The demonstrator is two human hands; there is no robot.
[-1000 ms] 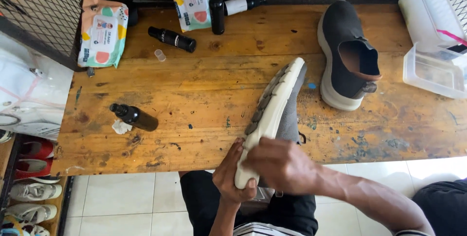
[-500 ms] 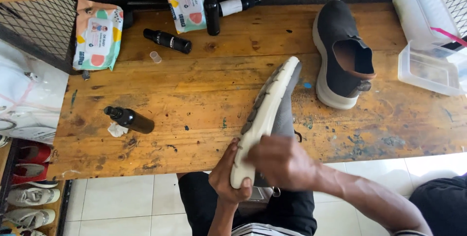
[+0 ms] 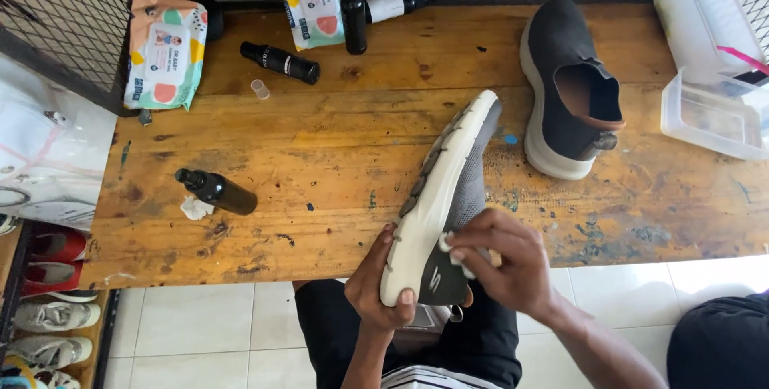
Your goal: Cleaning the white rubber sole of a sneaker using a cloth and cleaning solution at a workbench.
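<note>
At the near table edge, the left hand (image 3: 376, 289) cups the heel of a grey white-soled shoe (image 3: 444, 197), tipped on its side; the right hand (image 3: 501, 261) pinches a white wipe (image 3: 450, 249) against it. Its toe could slide along the wooden table (image 3: 320, 157). Little has changed; its mate (image 3: 565, 92) still stands far right.

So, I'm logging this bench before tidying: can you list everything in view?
Dark grey slip-on shoe with white sole: one, held on its side at the near edge.
Matching dark shoe: one, upright, far right.
Small black bottles: four; one near left, three at the back.
Wet-wipe packs: two, pastel, back left.
Clear plastic boxes: right edge.
Wooden bench: one, brown.
Shoes on a floor rack: lower left.
Left hand: grips the heel.
Right hand: fingers press a white wipe to the shoe.
</note>
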